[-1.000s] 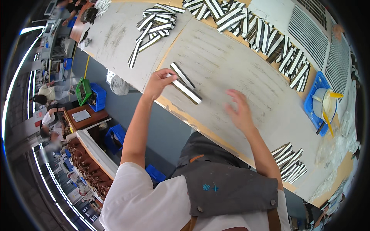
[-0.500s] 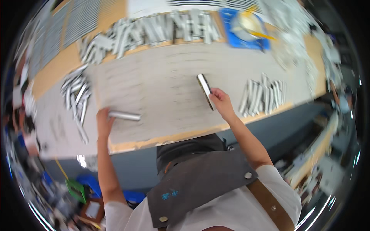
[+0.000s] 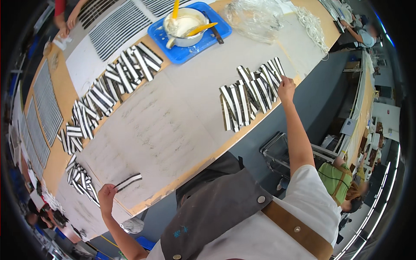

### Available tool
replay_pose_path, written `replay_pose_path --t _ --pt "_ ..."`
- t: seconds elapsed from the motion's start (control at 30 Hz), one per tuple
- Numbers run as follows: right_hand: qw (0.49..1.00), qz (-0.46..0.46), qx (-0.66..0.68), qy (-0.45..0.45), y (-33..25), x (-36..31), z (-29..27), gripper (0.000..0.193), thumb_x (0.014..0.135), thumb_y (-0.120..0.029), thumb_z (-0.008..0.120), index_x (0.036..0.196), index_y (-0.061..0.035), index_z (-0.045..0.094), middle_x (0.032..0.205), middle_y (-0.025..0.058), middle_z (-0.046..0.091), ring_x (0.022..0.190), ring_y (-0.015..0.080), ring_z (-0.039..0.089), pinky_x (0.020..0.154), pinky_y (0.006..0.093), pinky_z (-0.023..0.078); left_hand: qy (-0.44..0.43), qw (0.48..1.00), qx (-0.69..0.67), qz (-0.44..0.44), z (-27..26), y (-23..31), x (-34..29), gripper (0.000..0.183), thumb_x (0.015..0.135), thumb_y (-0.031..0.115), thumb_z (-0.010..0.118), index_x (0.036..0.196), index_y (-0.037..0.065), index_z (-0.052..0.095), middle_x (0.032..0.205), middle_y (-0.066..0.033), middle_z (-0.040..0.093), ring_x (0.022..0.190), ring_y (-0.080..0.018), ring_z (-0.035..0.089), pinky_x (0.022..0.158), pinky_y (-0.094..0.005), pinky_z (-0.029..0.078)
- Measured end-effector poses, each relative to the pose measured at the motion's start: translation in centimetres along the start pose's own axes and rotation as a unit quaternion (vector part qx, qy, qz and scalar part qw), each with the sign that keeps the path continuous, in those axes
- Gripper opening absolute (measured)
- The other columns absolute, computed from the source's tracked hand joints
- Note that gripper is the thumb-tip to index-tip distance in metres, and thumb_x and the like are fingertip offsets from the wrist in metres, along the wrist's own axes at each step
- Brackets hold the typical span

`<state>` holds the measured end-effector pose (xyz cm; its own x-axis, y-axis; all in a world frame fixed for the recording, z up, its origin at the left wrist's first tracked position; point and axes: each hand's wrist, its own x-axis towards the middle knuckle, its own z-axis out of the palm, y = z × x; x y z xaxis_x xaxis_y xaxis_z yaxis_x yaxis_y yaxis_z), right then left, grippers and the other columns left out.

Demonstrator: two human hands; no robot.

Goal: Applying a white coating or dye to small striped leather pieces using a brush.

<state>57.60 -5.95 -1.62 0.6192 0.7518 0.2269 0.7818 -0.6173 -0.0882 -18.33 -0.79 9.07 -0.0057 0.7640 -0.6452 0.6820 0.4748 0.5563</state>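
My left hand [image 3: 106, 198] is closed in a pinch on one end of a black-and-white strip [image 3: 135, 177], low over the near left of the table. The strip's free end points to the right. On the right, my right hand [image 3: 286, 89] has its fingers closed at the near end of a strip [image 3: 278, 66] on the outer edge of a row of strips [image 3: 242, 104]. Those strips lie side by side, some overlapping, near the table's front edge. Beside my left hand is a loose heap of similar strips [image 3: 79, 175].
A long bank of strips [image 3: 102, 93] runs across the table [image 3: 173, 117]. Behind it, a blue tray [image 3: 184, 56] holds a pot of white paste [image 3: 186, 28] with yellow-handled tools. Plastic wrap [image 3: 255, 19] and white cords [image 3: 313, 28] lie far right. Another person's hands [image 3: 67, 28] work at far left.
My right hand has moved right with its strip, from mid-table to the row's outer edge. My left hand still holds a strip. The view has turned and shifted right.
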Motion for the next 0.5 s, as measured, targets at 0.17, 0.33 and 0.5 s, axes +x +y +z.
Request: replay_pose_path --t 0.17,0.33,0.5 --pt "0.867 -0.017 0.448 -0.215 -12.0 -3.3 -5.8 0.028 0.089 -0.020 0.054 0.112 -0.0046 0.055 0.113 0.0090 0.054 0.087 0.0202 0.056 0.077 0.0314 0.045 -0.077 0.981 -0.073 0.165 6.0 15.9 0.2 0.013 0.074 -0.005 0.065 0.086 -0.002 0.061 0.076 -0.0037 0.061 0.073 -0.0098 0.056 0.069 -0.0226 0.046" --pt "0.745 -0.192 0.539 -0.343 -17.2 -7.7 -10.5 0.035 0.087 -0.020 0.058 0.117 -0.0040 0.052 0.113 0.0111 0.054 0.106 0.0188 0.051 0.087 0.0308 0.042 -0.239 0.926 -0.030 0.290 20.6 28.1 6.0 0.014 0.074 0.004 0.069 0.086 0.000 0.063 0.078 -0.0039 0.062 0.073 -0.0095 0.056 0.069 -0.0231 0.045" --pt "0.715 0.148 0.581 -0.359 -10.9 -6.4 -7.7 0.016 0.087 -0.011 0.057 0.100 -0.0010 0.060 0.081 -0.0014 0.058 0.074 0.0069 0.053 0.065 0.0214 0.044 -0.185 0.913 -0.199 0.304 28.1 31.3 7.5 0.015 0.077 0.008 0.068 0.088 0.001 0.062 0.074 -0.0042 0.063 0.068 -0.0105 0.057 0.066 -0.0250 0.046"
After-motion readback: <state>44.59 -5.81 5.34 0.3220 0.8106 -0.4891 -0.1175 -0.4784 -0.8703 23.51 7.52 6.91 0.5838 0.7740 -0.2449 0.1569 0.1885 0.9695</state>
